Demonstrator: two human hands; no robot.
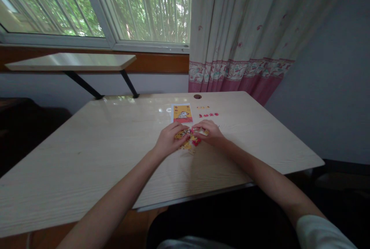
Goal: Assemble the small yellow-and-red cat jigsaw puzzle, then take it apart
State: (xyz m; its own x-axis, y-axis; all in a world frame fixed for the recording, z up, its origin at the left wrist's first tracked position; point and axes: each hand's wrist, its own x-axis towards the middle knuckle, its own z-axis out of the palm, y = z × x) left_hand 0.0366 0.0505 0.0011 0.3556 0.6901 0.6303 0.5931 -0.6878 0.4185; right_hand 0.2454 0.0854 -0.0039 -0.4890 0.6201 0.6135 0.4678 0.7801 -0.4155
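Note:
My left hand [171,138] pinches a small cluster of joined jigsaw pieces [185,132], yellow with a white-and-black patch. Fingertips of my right hand [212,133] close on a reddish jigsaw piece [192,130] at the cluster's right edge; the fingers partly cover it. Just below the hands lie more jigsaw pieces [196,142], yellow and red, on the table [115,145]. Beyond my fingers sits a picture card [182,113] showing a white animal on a yellow and red ground.
A row of red pieces [211,115] and a shorter row of yellow pieces [203,107] lie right of the card. Behind them is a round cable hole [197,96]. A raised shelf [72,61] stands at the back left, and a curtain [231,41] hangs behind the table.

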